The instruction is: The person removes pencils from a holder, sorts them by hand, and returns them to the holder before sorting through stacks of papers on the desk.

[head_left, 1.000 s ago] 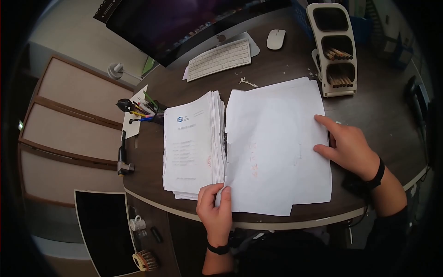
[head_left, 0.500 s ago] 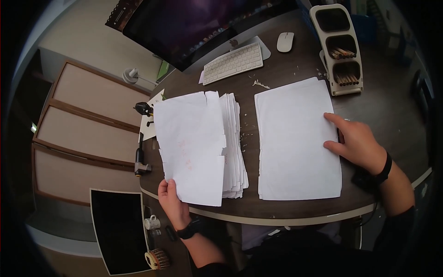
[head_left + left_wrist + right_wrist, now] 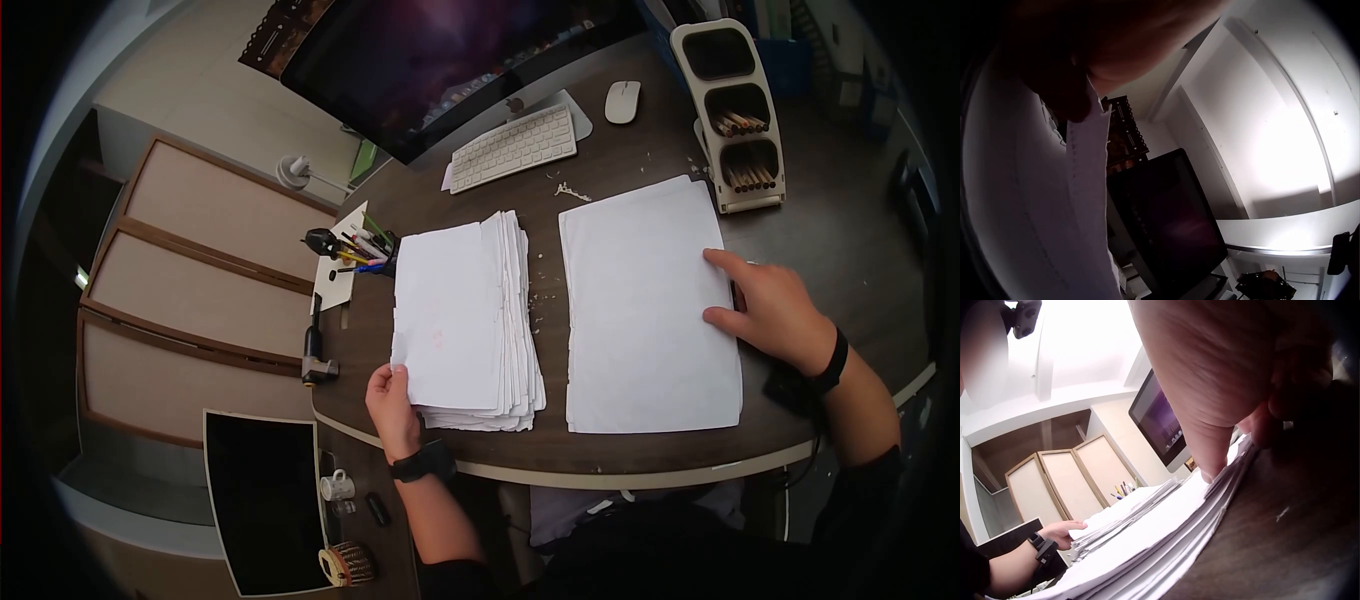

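My left hand (image 3: 392, 405) pinches the lower left corner of a white sheet of paper (image 3: 445, 315), thumb on top. The sheet lies over the left paper stack (image 3: 522, 360), whose uneven right edges stick out; faint reddish marks show on it. In the left wrist view, the sheet (image 3: 1088, 187) runs down from dark, blurred fingers. My right hand (image 3: 780, 305) rests at the right edge of the right paper stack (image 3: 645, 330), its index finger and thumb spread on the top sheet. The right wrist view shows that stack's layered edge (image 3: 1191, 544), with the other fingers beside it.
A keyboard (image 3: 515, 148), mouse (image 3: 622, 102) and monitor (image 3: 440, 70) stand at the back. A holder of pencils (image 3: 735, 120) is at back right, a pen cup (image 3: 375, 245) beyond the left stack. Paper scraps (image 3: 572, 192) lie between. The desk's front edge (image 3: 600, 478) curves near me.
My left hand has carried the sheet leftward from the right stack, turned its marked side mostly out of sight, and lowered it onto the left stack. The right hand has stayed on its stack.
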### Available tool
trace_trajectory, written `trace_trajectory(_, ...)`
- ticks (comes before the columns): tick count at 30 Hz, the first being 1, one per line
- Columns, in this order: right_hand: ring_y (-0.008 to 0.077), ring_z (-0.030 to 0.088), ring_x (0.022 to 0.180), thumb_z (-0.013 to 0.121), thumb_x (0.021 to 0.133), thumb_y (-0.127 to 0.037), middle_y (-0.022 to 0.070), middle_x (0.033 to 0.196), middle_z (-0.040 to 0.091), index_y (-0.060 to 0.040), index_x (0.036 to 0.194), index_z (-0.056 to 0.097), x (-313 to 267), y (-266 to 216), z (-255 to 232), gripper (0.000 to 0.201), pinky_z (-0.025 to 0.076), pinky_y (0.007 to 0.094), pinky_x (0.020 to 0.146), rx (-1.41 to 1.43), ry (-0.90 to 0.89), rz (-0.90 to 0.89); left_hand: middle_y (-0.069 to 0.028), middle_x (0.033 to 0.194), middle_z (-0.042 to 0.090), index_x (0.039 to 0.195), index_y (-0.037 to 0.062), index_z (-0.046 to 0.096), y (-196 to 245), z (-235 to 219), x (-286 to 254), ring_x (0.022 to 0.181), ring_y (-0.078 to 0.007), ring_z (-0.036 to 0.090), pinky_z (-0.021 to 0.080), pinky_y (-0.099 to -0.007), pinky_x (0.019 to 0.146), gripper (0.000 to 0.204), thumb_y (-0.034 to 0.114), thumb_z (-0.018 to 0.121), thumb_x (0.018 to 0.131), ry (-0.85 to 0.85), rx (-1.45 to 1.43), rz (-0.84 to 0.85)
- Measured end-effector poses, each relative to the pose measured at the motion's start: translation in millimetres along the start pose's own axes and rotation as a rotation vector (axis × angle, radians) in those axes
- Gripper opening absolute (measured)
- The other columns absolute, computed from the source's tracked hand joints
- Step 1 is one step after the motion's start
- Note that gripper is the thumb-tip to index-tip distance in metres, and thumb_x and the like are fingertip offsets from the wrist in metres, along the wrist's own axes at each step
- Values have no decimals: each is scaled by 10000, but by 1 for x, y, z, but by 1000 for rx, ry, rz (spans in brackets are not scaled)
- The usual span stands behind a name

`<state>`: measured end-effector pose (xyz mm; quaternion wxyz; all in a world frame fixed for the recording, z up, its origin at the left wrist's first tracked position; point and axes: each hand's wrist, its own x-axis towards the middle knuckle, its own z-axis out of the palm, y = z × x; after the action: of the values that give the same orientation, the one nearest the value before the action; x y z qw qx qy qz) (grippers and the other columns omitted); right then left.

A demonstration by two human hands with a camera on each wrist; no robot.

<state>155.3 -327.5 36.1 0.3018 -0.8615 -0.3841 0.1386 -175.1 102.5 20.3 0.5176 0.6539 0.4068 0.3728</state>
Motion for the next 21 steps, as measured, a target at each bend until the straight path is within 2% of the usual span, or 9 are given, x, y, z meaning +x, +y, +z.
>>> trace_trajectory(5,383,710,813,791,837,-291,199,853,719,-31,1390,572,0,1,1,649,550,463,760,10,10,-7,-60,960,706,1112,-34,650,3,7,-7,806,-108,637,532,-286,741,181,112,662,1006,113,437,115)
trace_trajectory(7,379,708,805,790,839,-291,194,845,715,-31,1392,572,0,4,3,649,549,463,755,18,18,-14,-56,949,693,1142,-32,666,3,13,-13,793,-111,620,521,-297,729,214,100,677,974,171,821,360)
trace_trajectory(8,376,706,797,789,840,-291,190,837,711,-31,1394,571,-1,5,4,649,547,462,750,23,27,-22,-56,949,693,1142,-32,666,8,18,-21,793,-111,620,521,-297,729,214,100,677,974,167,824,358)
trace_trajectory(10,371,705,791,789,841,-290,183,830,710,-32,1396,570,0,4,3,651,546,461,744,15,17,-18,-58,943,678,1133,-27,684,29,37,-42,796,-129,628,525,-298,747,211,90,692,958,404,1184,884)
trace_trajectory(11,367,704,786,789,841,-288,177,823,708,-33,1399,568,0,4,2,652,544,459,738,7,9,-17,-58,943,678,1133,-27,684,39,47,-56,796,-129,628,525,-298,747,211,90,692,958,398,1178,885)
trace_trajectory(13,359,705,780,789,841,-288,168,813,706,-38,1402,567,1,4,3,653,544,451,732,5,14,-10,-67,948,669,1115,-31,701,57,68,-94,794,-141,641,524,-276,742,195,64,703,945,206,793,560)
trace_trajectory(15,352,705,774,789,842,-289,160,802,704,-42,1405,566,0,3,4,654,544,443,726,4,2,-11,-71,943,665,1102,-22,717,68,95,-133,755,-140,633,518,-262,697,199,43,737,915,-167,524,315)
trace_trajectory(17,338,705,767,791,841,-292,147,785,696,-51,1410,565,2,1,1,658,544,428,717,17,-26,28,-75,937,659,1116,-6,729,72,125,-156,697,-125,599,496,-256,637,234,44,768,892,-453,524,361)
trace_trajectory(21,329,705,768,791,843,-295,143,790,693,-54,1411,565,1,0,-1,656,544,419,714,-5,-36,49,-81,926,644,1158,-2,727,55,162,-164,673,-132,572,489,-275,628,308,122,802,886,-470,601,297)
